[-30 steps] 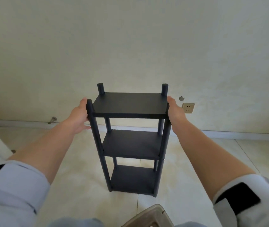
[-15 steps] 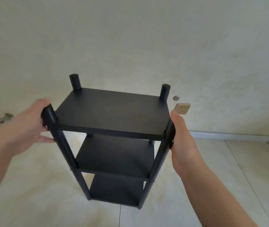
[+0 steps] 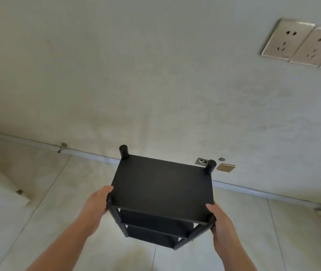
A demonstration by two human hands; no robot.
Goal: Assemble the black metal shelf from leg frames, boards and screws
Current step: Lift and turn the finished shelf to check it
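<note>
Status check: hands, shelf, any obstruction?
Left hand and right hand each grip a near top post. Shelf assembled, three boards. Nothing in the way.

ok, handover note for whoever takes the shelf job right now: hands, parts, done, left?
Left hand grips the near-left post of the shelf at the top.
Right hand grips the near-right post at the top.
Shelf stands upright near the wall, three boards fitted between four posts.
Done: it looks fully assembled.
Left: no loose parts or screws in view; probably just set it in place and let go.
</note>
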